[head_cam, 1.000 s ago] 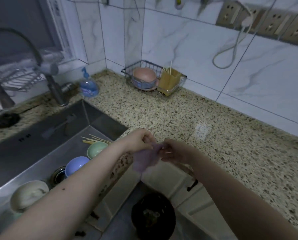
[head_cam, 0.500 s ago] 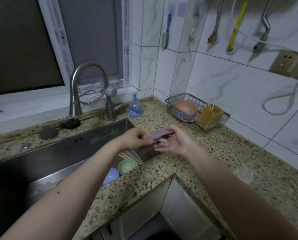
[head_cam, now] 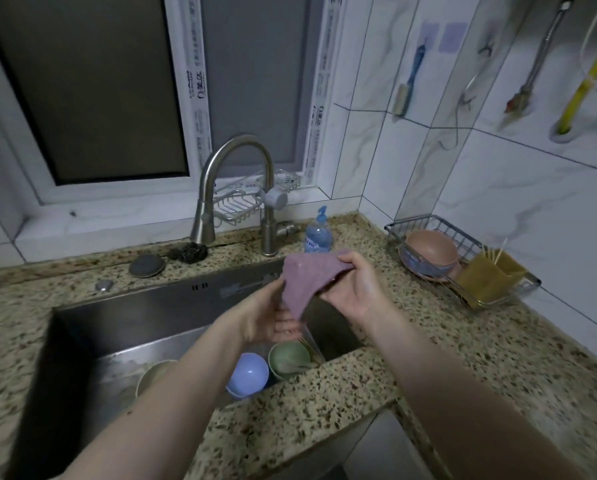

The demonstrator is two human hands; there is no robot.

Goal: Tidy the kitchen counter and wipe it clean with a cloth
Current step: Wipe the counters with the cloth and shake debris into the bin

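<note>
A purple cloth hangs over the right end of the steel sink. My right hand grips its right corner, fingers curled over the fabric. My left hand holds its left edge, with the thumb on the cloth and the fingers under the hanging part. Speckled granite counter runs around the sink and off to the right.
In the sink lie a blue bowl, a green bowl, a pale bowl and some chopsticks. Behind it stand a faucet, a soap bottle, a scrubber and a drain plug. A wire basket holds bowls at the right wall.
Both hands rose from the counter's front edge to above the sink, and the bunched cloth has been spread out between them. My view lifted from the floor to the faucet.
</note>
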